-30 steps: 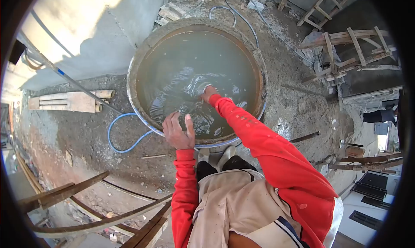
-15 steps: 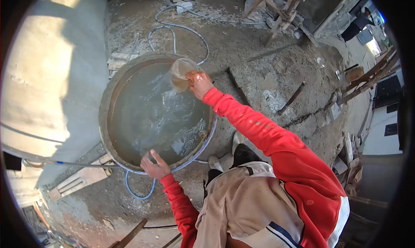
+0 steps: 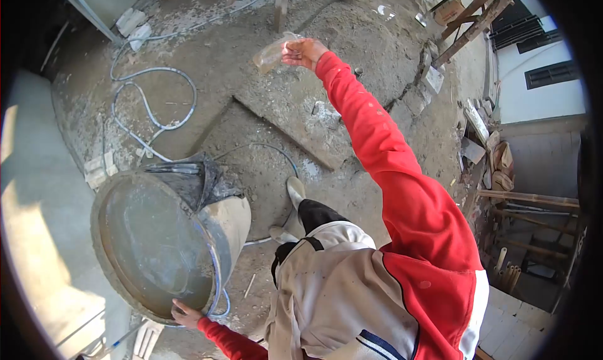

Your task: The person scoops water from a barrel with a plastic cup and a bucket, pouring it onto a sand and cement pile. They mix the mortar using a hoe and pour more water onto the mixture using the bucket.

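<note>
A round concrete-walled tank (image 3: 100, 231) of cloudy grey water (image 3: 157, 241) stands at the lower left. My left hand (image 3: 187, 314) lies at its near rim, fingers apart and reaching a little over the edge. My right hand (image 3: 306, 52) is stretched far out over the ground, well away from the tank. Its fingers are closed on a clear plastic container (image 3: 270, 55), held tilted. The motion blurs it, and I cannot tell how much liquid is in it.
A pale hose (image 3: 191, 99) loops over the rough ground beyond the tank. Dark sheeting (image 3: 204, 181) drapes the tank's side. A straight raised edge (image 3: 286, 134) crosses the ground. Wooden posts (image 3: 474, 27) lean at upper right; broken blocks (image 3: 133, 28) lie at upper left.
My right hand has lifted the container out of the tank and swung it outward over the ground. The view has turned right. My left hand stays by the near rim.
</note>
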{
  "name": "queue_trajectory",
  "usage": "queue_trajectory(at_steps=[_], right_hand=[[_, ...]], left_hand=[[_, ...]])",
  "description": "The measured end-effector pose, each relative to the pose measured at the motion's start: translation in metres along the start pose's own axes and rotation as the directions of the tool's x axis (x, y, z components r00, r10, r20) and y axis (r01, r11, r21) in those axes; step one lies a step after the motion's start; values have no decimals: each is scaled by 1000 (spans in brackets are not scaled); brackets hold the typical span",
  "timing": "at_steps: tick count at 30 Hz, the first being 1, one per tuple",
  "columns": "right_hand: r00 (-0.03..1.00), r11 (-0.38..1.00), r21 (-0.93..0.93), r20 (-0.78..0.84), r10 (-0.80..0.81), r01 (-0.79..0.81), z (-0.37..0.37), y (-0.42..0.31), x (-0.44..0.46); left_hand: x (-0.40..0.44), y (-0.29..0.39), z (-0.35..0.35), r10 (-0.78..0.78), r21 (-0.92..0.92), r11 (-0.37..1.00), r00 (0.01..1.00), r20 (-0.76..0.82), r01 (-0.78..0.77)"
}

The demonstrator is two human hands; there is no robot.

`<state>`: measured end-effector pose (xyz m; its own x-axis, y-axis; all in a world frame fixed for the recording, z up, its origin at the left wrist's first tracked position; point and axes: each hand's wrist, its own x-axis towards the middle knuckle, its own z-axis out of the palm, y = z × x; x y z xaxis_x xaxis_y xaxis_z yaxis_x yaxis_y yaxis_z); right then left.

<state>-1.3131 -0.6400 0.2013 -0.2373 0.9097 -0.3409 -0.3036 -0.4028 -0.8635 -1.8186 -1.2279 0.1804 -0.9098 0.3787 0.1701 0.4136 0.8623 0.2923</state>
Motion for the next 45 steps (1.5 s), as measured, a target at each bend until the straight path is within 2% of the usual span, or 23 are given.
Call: queue_trajectory(at_steps=[5,8,10,12,14,15,17,18,19,21,23,24,26,28,30,31,33,36,37,39,40,42,45], right_hand=[[999,922,388,39,5,-20,-69,-37,32],[995,793,609,74,-71,11,-94,-76,42],[954,628,776,229,-195,-58,-108,-108,48],[824,651,750,438,-358,-116,-136,-147,64],[768,774,616,425,-479,142,-141,-177,64],[764,777,614,433,-478,138,-131,-186,66],[876,907,286,287,-388,309,-85,-206,48],[875,892,202,196,-442,405,-14,-198,16],[861,867,117,117,-496,484,70,-174,-22],[855,884,-138,359,-376,447,172,-126,-47],[724,719,-389,652,-227,576,270,-46,-71],[593,674,-357,791,-150,647,317,5,-86],[344,175,-345,938,36,922,389,92,-132],[281,-254,-191,878,388,948,433,176,-151],[181,-385,63,806,564,921,445,266,-126],[163,-394,94,805,571,914,462,286,-130],[422,-501,150,368,829,853,482,322,-140],[407,-477,227,294,865,849,483,391,-133],[393,-468,255,295,871,846,478,415,-123],[571,-479,-317,537,621,819,458,444,-100],[556,-476,-296,539,633,828,464,446,-103],[369,-477,132,467,803,869,477,443,-113],[398,-459,-149,762,511,876,455,440,-114]], left_hand=[[1,5,-4,-33,35,999,997,68,30],[1,-5,5,0,93,996,1000,-1,1],[2,-6,3,-32,97,995,998,46,28],[2,-4,2,4,83,997,999,52,-8],[2,-8,3,24,79,997,999,30,-26],[0,-3,1,38,34,999,999,14,-38],[-3,4,0,33,-7,999,999,-11,-34],[-3,6,0,41,-45,998,999,-22,-42],[-4,7,-2,41,-76,996,998,-41,-44],[-4,2,2,55,-126,990,993,-101,-68],[-6,7,-2,39,-149,987,989,-146,-60],[-4,3,2,72,-129,987,977,-203,-99],[-6,8,-2,75,-119,988,973,-220,-103],[-9,13,-4,75,-172,977,961,-267,-124],[-9,15,-4,49,-199,973,951,-305,-114],[-9,16,-4,42,-232,964,937,-346,-129],[-8,19,-5,-2,-285,951,922,-388,-118],[-11,25,-14,-67,-310,950,940,-334,-43],[-10,26,-17,-61,-339,939,946,-318,-54],[-8,22,-19,-66,-359,932,950,-305,-50],[-8,21,-16,-59,-365,929,947,-315,-64],[-11,23,-13,-75,-368,928,943,-324,-52],[-10,21,-14,-97,-351,936,951,-295,-14]])
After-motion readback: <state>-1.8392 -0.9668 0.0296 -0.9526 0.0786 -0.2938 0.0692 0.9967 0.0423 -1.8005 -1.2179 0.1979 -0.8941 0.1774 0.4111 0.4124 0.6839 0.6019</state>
